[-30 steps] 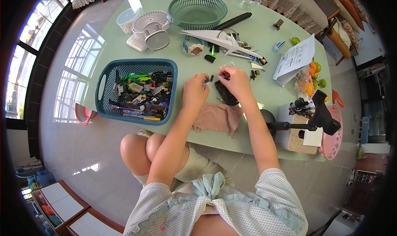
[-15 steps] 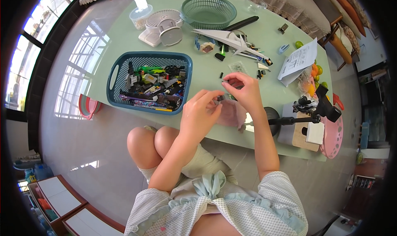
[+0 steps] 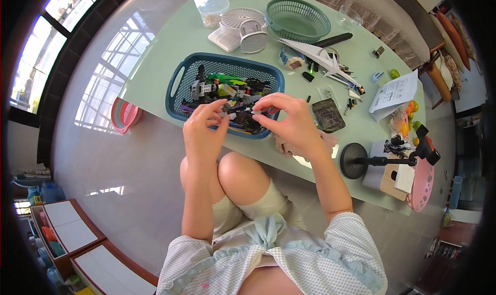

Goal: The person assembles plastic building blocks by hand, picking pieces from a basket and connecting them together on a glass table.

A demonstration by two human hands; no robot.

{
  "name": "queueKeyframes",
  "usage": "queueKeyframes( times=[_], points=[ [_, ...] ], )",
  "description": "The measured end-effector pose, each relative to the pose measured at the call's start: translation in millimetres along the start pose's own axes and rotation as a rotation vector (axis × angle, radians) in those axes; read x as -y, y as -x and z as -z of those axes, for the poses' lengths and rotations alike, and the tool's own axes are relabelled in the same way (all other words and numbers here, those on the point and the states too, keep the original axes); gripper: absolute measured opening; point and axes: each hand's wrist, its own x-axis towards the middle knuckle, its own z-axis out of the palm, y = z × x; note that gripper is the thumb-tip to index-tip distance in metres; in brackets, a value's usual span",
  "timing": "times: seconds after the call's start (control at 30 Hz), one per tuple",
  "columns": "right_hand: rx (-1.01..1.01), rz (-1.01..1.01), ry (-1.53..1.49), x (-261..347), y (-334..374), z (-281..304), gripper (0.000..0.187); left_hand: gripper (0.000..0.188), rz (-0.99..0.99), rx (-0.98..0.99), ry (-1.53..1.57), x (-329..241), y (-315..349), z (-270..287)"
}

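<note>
A blue plastic basket [image 3: 283, 84] with a mesh wall holds a heap of toy building bricks [image 3: 235, 91], mostly black and grey with some green. Above its near side, my left hand [image 3: 201, 132] is closed, thumb and fingertips pinching a small grey brick piece [image 3: 224, 114]. Facing it, my right hand [image 3: 292, 122] pinches at the basket's near right corner; a small pale bit shows at its fingertips, too small to name. Right of this hand lies a dark, flat, rectangular piece [image 3: 328, 115]. A pinkish cloth [image 3: 325, 139] sits partly hidden under my right wrist.
Behind the basket stand a white fan [image 3: 243, 23], a clear tub [image 3: 213, 13] and a green basket [image 3: 323, 23]. A white model plane [image 3: 320, 57] lies among small parts. To the right are a paper sheet [image 3: 395, 94], fruit [image 3: 412, 108] and a black stand [image 3: 354, 160].
Both hands have moved left, from over the cloth to above the brick basket, and are farther apart. The dark flat piece now shows on the table. The whole view has shifted.
</note>
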Motion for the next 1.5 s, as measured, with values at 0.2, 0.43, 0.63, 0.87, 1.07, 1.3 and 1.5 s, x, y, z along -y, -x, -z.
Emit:
queueKeyframes(
  times=[0.2,0.43,0.63,0.87,1.07,1.3,1.5],
  points=[
    [0.105,-0.016,0.048,3,-31,-24,0.017,0.030,0.053,0.028,-0.145,14,-22,18],
    [0.095,0.082,0.082,4,-56,-50,0.017,0.030,-0.024,0.061,-0.183,22,-30,18],
    [0.060,0.105,0.121,2,-58,-58,0.018,0.022,-0.005,0.049,-0.177,27,-29,26],
    [0.052,0.051,0.134,1,-47,-48,0.016,0.022,-0.075,-0.026,-0.223,18,-21,29],
    [-0.031,-0.004,0.133,1,-24,-24,0.013,0.021,-0.141,-0.012,-0.231,2,-7,13],
    [-0.195,-0.081,0.169,-15,8,27,0.014,0.019,-0.292,0.066,-0.149,-26,7,-31],
    [-0.281,-0.284,0.255,-49,43,63,0.015,0.020,-0.384,0.144,-0.133,-45,26,-76]
  ],
)
